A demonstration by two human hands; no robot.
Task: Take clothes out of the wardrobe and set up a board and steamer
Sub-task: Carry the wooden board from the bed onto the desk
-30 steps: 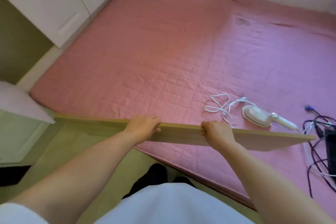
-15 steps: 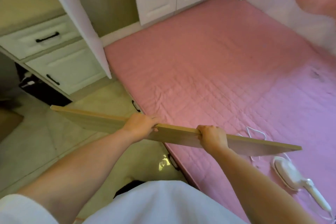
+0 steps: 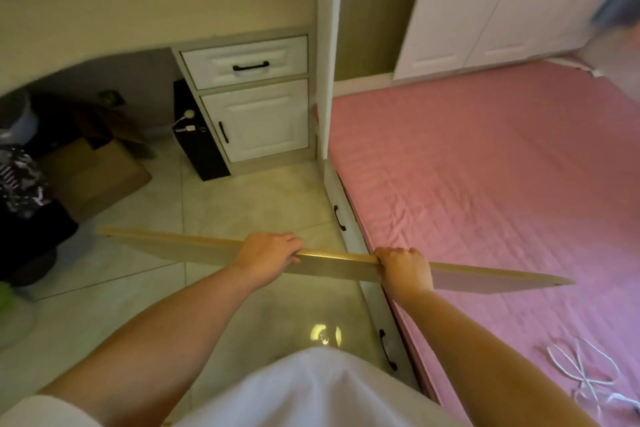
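ahead, past your hands, a white drawer cabinet (image 3: pixel 256 104) stands under the table (image 3: pixel 104 10), with a black box (image 3: pixel 199 135) leaning at its side, a cardboard box (image 3: pixel 93 177) on the tiled floor (image 3: pixel 242 198) to the left, and the pink bed (image 3: pixel 485 184) on the right with a white cord (image 3: pixel 585 374) lying near its corner. you hold the wooden board (image 3: pixel 332 262) level across floor and bed edge; your left hand (image 3: pixel 268 253) and right hand (image 3: pixel 405 270) each have fingers curled shut over its far edge, hands apart near the middle.
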